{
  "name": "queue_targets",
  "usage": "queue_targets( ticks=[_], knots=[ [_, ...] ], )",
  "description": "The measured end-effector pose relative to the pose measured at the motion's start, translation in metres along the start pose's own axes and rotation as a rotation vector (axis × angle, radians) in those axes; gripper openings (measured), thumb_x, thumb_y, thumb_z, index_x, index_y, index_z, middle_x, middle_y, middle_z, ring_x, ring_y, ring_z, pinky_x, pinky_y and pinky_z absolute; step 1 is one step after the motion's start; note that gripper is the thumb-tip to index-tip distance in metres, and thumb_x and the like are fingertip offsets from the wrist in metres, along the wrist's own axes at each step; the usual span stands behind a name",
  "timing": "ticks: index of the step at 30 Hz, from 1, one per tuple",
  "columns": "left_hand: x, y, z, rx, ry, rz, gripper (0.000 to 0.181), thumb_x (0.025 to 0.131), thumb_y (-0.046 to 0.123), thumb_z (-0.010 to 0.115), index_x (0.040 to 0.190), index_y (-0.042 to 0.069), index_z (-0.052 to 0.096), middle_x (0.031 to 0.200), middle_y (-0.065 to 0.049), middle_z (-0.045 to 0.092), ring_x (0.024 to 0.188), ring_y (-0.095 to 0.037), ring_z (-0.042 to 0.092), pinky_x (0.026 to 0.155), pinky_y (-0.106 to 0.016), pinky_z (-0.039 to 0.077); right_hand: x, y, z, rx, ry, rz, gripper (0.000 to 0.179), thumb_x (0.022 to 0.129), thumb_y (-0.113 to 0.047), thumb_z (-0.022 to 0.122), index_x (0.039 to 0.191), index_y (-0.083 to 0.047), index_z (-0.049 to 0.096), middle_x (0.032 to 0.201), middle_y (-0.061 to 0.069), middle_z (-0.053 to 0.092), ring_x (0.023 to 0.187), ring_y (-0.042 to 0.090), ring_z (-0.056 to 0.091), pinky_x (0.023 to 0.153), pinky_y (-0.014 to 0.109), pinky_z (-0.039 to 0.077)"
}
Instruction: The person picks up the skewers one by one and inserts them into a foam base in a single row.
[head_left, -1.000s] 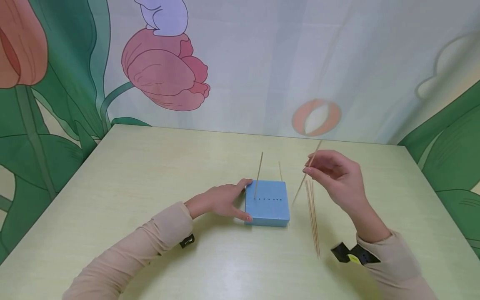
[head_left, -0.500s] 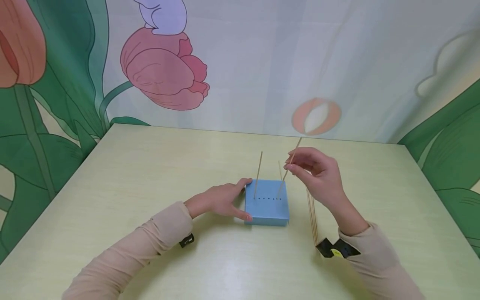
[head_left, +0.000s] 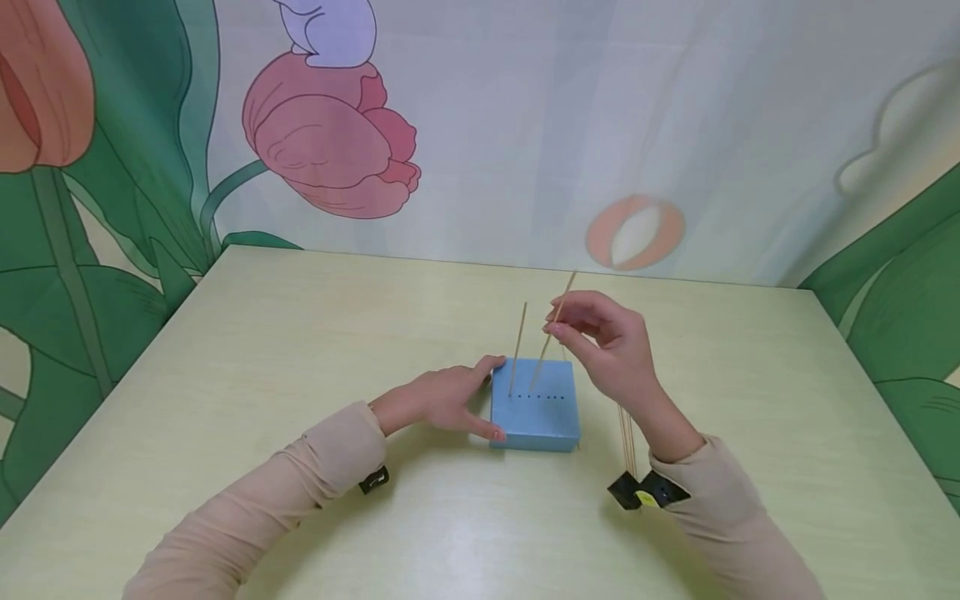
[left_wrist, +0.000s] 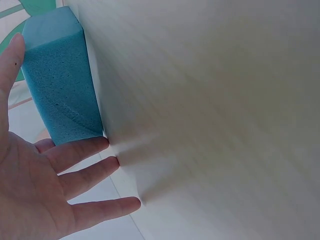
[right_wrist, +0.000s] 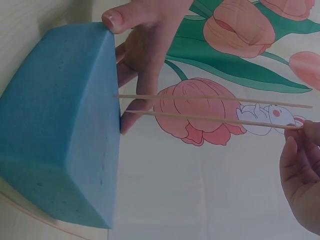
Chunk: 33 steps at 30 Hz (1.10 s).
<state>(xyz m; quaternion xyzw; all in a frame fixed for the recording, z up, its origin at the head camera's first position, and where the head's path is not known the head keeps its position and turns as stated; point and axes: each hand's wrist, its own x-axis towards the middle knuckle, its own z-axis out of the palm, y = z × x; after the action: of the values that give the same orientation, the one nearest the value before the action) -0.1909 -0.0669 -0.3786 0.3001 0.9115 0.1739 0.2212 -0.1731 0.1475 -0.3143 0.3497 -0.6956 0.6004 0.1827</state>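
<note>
Pinching a wooden skewer (head_left: 538,367) toward its upper end in the right hand (head_left: 600,342), right of the head frame's centre, and bracing the blue block (head_left: 535,425) just below with the left hand (head_left: 446,404) spread: probably light, stiff, snappable, best held lower.

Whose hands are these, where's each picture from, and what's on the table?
They belong to one person, no robot. The wide view looks down from the person's head; the other two views look out from each wrist. On the table sits a blue block with a row of small holes and a thin stick standing in it. The left hand rests against the block's side. The right hand pinches another stick, its lower tip near the holes. More sticks lie beside the block.
</note>
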Motion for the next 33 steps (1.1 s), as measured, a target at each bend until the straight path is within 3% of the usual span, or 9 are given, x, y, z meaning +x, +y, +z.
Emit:
queue_targets(
  ticks=[13,23,33],
  knots=[
    [0.002,-0.002,0.001,0.005,0.004,0.009,0.102,0.071,0.061,0.066,0.144,0.015,0.011,0.133,-0.012,0.045,0.118,-0.024,0.046,0.085,-0.039,0.042,-0.002,0.007,0.011,-0.034,-0.036,0.003,0.019,0.077,0.017,0.061,0.095,0.011,0.058,0.079,0.02,0.061,0.074,0.014,0.062,0.071,0.025,0.05],
    [0.002,-0.003,0.002,0.001,0.003,0.002,0.103,0.07,0.061,0.066,0.144,0.017,0.01,0.135,-0.011,0.044,0.119,-0.022,0.045,0.087,-0.038,0.041,-0.005,0.011,0.014,-0.046,-0.046,0.0,0.021,0.076,0.018,0.062,0.095,0.01,0.058,0.079,0.019,0.06,0.072,0.019,0.061,0.07,0.024,0.05],
    [0.003,-0.004,0.002,0.007,0.002,0.006,0.103,0.07,0.062,0.065,0.144,0.017,0.01,0.136,-0.011,0.043,0.12,-0.022,0.044,0.087,-0.038,0.041,-0.016,0.025,0.021,-0.101,-0.08,0.046,0.02,0.075,0.018,0.063,0.09,0.006,0.058,0.076,0.011,0.062,0.067,0.02,0.059,0.067,0.024,0.05]
  ],
)
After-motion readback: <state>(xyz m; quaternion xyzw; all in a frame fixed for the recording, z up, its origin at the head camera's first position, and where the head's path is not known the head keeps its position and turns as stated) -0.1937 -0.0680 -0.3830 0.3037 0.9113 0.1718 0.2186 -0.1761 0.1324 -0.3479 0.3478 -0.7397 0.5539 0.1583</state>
